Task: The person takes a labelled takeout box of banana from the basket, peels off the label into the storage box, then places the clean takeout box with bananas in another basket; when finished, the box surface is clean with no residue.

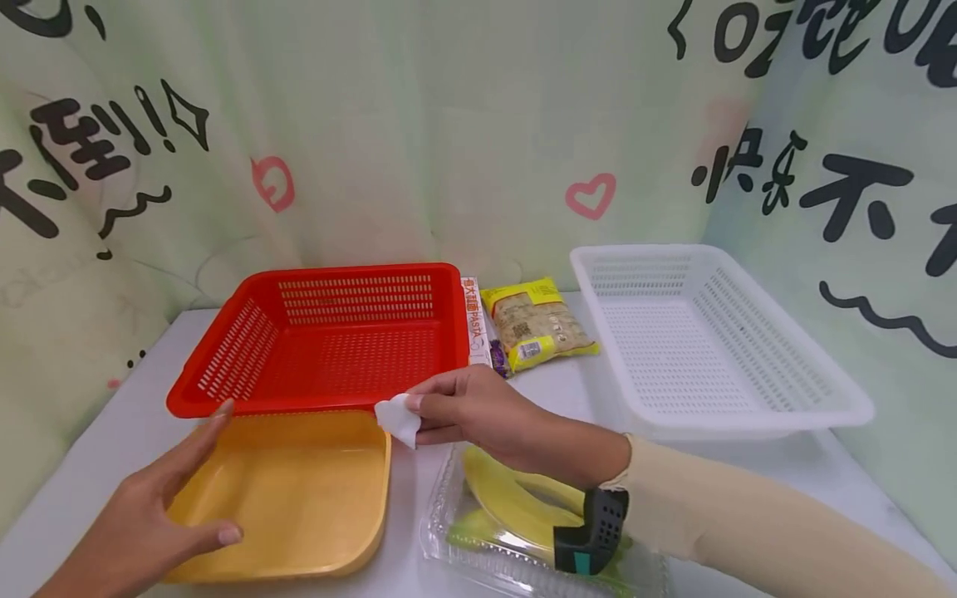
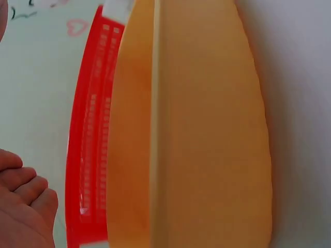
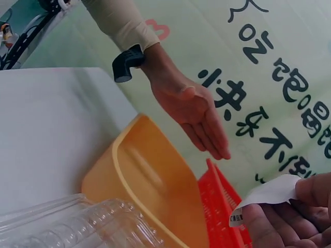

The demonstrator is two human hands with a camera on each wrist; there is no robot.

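Note:
Between the thumb and fingers of my right hand (image 1: 478,411) is a small white slip of paper (image 1: 399,419). Dark print shows along one edge of the slip (image 3: 271,190) in the right wrist view. The slip is near the right rim of a yellow-orange plastic tub (image 1: 292,498). My left hand (image 1: 149,507) is at the tub's left side, thumb and fingers spread apart and holding nothing. Below my right forearm lies a clear plastic clamshell box (image 1: 449,544) with bananas (image 1: 504,498) inside, partly hidden by the wrist camera.
Behind the tub stands a red slotted basket (image 1: 344,349). A white slotted basket (image 1: 673,357) is at the right. Between them lie a yellow-and-clear food packet (image 1: 538,324) and a white box marked PASTA (image 1: 476,320). A printed curtain (image 1: 463,149) hangs behind the table.

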